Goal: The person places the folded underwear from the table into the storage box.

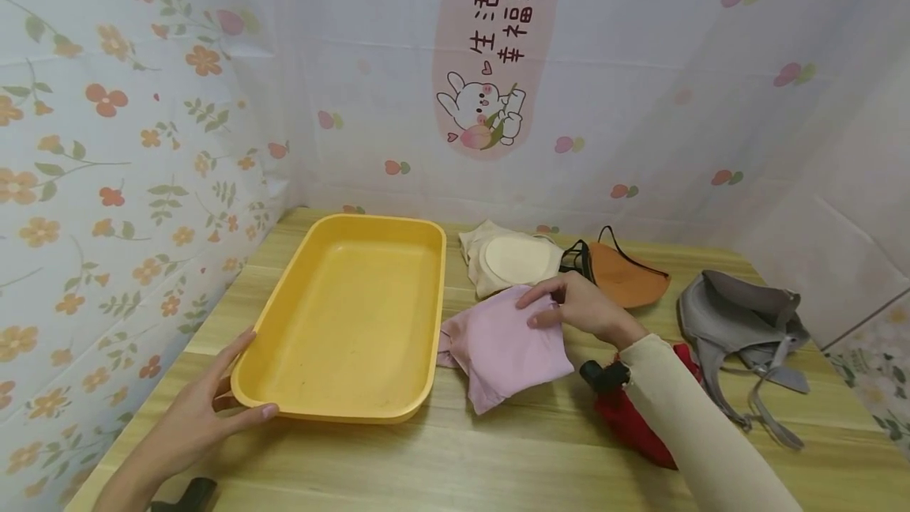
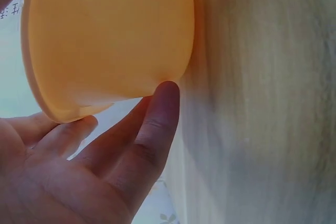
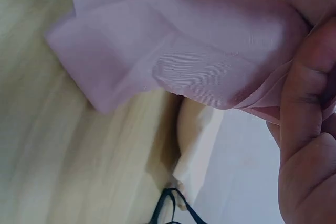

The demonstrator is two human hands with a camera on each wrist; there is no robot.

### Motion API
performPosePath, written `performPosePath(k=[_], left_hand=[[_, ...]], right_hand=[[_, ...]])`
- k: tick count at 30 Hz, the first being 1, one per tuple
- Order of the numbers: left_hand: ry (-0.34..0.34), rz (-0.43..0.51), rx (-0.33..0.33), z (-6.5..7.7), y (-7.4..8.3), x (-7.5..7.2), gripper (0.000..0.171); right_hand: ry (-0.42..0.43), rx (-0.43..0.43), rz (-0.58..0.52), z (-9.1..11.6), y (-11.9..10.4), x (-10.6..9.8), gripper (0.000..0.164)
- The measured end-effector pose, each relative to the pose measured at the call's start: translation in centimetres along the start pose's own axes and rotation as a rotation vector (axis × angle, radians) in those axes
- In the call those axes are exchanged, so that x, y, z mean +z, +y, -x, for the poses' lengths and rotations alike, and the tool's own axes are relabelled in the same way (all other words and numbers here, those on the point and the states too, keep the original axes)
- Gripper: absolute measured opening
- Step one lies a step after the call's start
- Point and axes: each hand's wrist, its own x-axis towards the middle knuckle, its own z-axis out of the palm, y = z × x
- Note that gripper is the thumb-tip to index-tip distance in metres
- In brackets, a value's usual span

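At the near left corner of a yellow plastic tray point(image 1: 341, 330), my left hand point(image 1: 195, 413) grips the rim, with the thumb on the front side and the fingers along the left side. The left wrist view shows its fingers point(image 2: 157, 124) against the tray's outer wall point(image 2: 110, 40). My right hand point(image 1: 583, 308) pinches the upper right edge of a folded pink cloth garment point(image 1: 508, 346) beside the tray. In the right wrist view, the pink garment point(image 3: 173, 51) hangs from the curled fingers point(image 3: 310, 87), its far corner low over the wood.
Behind the pink garment lies a beige piece point(image 1: 519, 259) with an oval pad. An orange piece with black straps point(image 1: 626, 275) is next to it. Farther right are a grey strapped garment point(image 1: 742, 330) and a red cloth item point(image 1: 640, 425), partly under my right forearm. Patterned curtains point(image 1: 355, 62) border the table.
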Motion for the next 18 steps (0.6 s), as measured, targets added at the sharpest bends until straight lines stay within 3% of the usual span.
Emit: performPosePath(k=[10,18], left_hand=[[0.014,0.010,-0.013,0.0,-0.1,0.0,0.103],[-0.001,0.106,-0.023,0.0,-0.2,0.2,0.103]], right_hand=[[0.003,0.019,-0.114,0.1,-0.8,-1.4,0.030],[0.026,0.006,-0.130,-0.5,-1.9,-2.3,0.030]])
